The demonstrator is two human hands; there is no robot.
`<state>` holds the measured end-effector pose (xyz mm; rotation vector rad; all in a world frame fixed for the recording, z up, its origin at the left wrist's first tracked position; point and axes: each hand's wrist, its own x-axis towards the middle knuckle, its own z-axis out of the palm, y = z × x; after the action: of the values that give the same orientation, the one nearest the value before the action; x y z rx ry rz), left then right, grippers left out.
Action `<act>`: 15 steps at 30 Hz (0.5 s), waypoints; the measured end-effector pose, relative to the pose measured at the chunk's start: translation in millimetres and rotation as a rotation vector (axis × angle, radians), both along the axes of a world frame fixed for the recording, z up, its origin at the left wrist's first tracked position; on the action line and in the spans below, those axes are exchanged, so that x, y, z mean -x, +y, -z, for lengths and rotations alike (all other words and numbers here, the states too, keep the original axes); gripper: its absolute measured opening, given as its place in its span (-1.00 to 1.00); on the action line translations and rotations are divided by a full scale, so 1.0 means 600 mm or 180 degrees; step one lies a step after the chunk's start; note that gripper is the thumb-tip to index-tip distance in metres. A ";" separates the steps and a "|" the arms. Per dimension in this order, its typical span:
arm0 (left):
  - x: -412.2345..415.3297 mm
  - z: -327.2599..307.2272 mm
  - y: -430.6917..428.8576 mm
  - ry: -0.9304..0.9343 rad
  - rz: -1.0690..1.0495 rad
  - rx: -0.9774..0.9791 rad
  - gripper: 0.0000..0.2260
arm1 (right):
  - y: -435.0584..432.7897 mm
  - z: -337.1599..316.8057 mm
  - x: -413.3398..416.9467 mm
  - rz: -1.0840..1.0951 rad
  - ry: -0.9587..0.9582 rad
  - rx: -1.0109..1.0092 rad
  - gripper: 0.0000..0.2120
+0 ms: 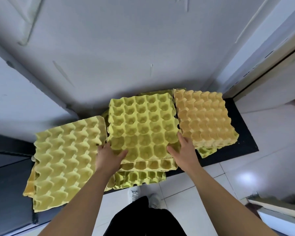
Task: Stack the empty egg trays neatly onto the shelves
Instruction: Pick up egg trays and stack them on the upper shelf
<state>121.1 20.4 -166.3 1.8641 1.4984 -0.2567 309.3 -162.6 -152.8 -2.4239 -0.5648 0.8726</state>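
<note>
The left hand (pixel 107 155) and right hand (pixel 182 150) each pinch a near corner of the top green tray (pixel 141 123), thumbs on top, likely squaring it over the middle stack (pixel 146 165).

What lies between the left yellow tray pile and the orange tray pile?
The middle green tray pile, which the left hand and right hand hold; head view.

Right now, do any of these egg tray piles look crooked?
Yes. In the middle, the top green tray, gripped by the left hand and right hand, sits back from the lower trays, whose front rows stick out. A second green tray pokes out askew under the orange tray.
</note>
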 end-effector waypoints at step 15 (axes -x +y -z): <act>0.058 -0.220 -0.063 -0.1274 -0.1303 -0.1162 -0.30 | 0.013 -0.173 -0.012 -0.0546 -0.0638 -0.1068 -0.32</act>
<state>86.1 -17.6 -34.6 1.6861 1.6638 0.5829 316.7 -155.0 -49.1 -2.1885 -0.9262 0.5489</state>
